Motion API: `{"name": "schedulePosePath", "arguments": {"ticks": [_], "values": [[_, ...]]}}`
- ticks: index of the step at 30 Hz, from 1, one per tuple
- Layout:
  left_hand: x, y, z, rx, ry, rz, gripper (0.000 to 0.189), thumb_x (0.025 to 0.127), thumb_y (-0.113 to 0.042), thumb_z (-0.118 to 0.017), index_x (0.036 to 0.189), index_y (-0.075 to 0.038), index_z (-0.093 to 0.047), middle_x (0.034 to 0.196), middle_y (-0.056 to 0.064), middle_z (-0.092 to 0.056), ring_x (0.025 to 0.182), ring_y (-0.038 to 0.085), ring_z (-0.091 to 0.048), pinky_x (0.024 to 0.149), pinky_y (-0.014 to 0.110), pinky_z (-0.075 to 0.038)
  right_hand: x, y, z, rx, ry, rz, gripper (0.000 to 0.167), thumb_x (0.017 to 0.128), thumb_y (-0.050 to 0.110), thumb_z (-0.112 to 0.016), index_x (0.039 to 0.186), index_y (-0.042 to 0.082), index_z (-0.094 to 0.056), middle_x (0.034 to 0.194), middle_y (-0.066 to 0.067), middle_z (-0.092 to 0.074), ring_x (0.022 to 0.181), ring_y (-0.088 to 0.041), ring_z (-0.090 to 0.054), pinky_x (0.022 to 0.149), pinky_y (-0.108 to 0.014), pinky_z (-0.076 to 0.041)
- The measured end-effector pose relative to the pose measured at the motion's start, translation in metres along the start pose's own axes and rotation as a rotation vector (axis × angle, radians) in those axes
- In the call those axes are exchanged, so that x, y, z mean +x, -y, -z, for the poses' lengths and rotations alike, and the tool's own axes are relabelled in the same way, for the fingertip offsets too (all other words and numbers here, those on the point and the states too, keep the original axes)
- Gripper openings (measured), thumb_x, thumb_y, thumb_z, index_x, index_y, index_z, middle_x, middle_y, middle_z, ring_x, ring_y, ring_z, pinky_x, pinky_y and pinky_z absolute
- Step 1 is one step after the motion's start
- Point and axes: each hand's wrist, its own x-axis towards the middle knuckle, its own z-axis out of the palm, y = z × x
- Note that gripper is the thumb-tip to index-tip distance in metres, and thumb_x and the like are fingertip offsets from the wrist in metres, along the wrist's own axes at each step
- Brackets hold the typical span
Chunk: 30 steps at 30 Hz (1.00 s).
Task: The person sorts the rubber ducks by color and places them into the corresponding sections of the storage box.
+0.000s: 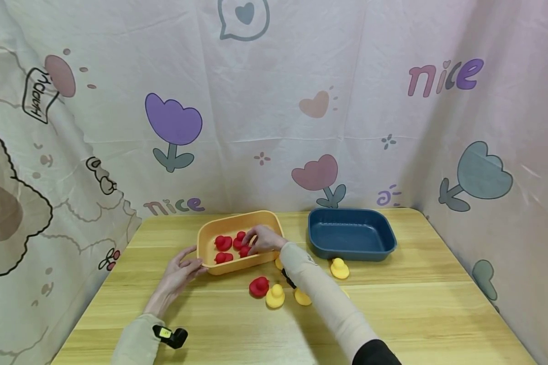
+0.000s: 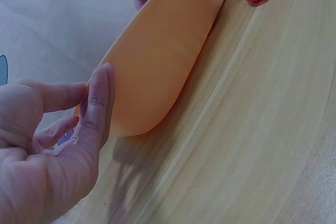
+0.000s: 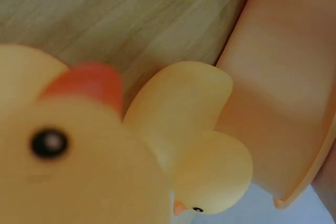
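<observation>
Nearest sit a loose red duck [image 1: 259,287] and a yellow duck [image 1: 275,296]; beyond, the left hand [image 1: 180,274] pinches the orange tray [image 1: 242,266], best braced while the right hand [image 1: 264,239] bends over another red duck [image 1: 245,252] inside, whether gripping I can't tell; I'd go gently there

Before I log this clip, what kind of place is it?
Probably a staged recording corner: a wood-grain table backed by a printed curtain, with toy ducks sorted around an orange tray and a blue tray.
</observation>
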Motion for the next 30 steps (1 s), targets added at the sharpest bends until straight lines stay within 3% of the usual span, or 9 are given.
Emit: {"name": "schedulePosePath", "arguments": {"ticks": [5, 11, 15, 19, 25, 30], "values": [[0.0, 0.0, 0.0, 0.004, 0.003, -0.001, 0.065, 0.104, -0.002, -0.048, 0.158, 0.004, -0.012, 0.092, -0.006, -0.07, 0.081, 0.004, -0.071, 0.083, 0.019, -0.06, -0.009, 0.003, 0.005, 0.064, -0.013, 0.106, 0.027, 0.082, -0.003, -0.078, 0.108, -0.005, -0.072, 0.105, -0.021, -0.073, 0.07, -0.005, -0.056, 0.062, -0.011, -0.048], [0.001, -0.002, -0.001, -0.004, 0.007, 0.005, 0.067, 0.104, -0.002, -0.05, 0.159, 0.003, -0.011, 0.093, -0.004, -0.069, 0.08, 0.004, -0.071, 0.083, 0.018, -0.06, -0.037, 0.007, 0.014, 0.147, -0.045, 0.259, 0.026, 0.084, -0.006, -0.075, 0.109, -0.011, -0.069, 0.103, -0.03, -0.07, 0.068, -0.006, -0.055, 0.064, -0.013, -0.049], [0.0, -0.003, -0.001, -0.004, 0.01, 0.013, 0.068, 0.104, -0.002, -0.05, 0.159, 0.002, -0.011, 0.093, -0.004, -0.068, 0.08, 0.004, -0.071, 0.082, 0.017, -0.06, -0.062, 0.007, 0.018, 0.135, -0.03, 0.231, 0.027, 0.086, -0.001, -0.075, 0.112, -0.007, -0.07, 0.106, -0.024, -0.071, 0.075, -0.007, -0.057, 0.072, -0.015, -0.052], [-0.001, -0.004, -0.001, -0.005, 0.008, 0.019, 0.068, 0.104, -0.002, -0.049, 0.159, 0.002, -0.01, 0.093, -0.004, -0.067, 0.08, 0.003, -0.071, 0.083, 0.018, -0.06, -0.081, 0.004, 0.021, 0.116, 0.004, 0.209, 0.029, 0.087, 0.003, -0.075, 0.115, -0.005, -0.069, 0.11, -0.021, -0.072, 0.079, -0.008, -0.059, 0.076, -0.024, -0.058], [-0.001, -0.003, -0.001, -0.009, 0.005, 0.023, 0.069, 0.104, -0.003, -0.05, 0.159, 0.002, -0.01, 0.094, -0.003, -0.067, 0.08, 0.004, -0.071, 0.083, 0.018, -0.06, -0.097, 0.004, 0.026, 0.107, 0.021, 0.209, 0.029, 0.087, 0.004, -0.076, 0.114, -0.003, -0.07, 0.108, -0.023, -0.071, 0.078, -0.007, -0.059, 0.075, -0.025, -0.059], [-0.001, -0.001, -0.001, -0.015, -0.002, 0.018, 0.068, 0.104, -0.003, -0.05, 0.159, 0.002, -0.011, 0.093, -0.003, -0.067, 0.08, 0.004, -0.071, 0.082, 0.017, -0.06, -0.102, 0.002, 0.024, 0.098, 0.063, 0.259, 0.029, 0.087, 0.001, -0.075, 0.114, -0.006, -0.069, 0.108, -0.026, -0.07, 0.078, -0.003, -0.059, 0.08, -0.026, -0.059]]}}
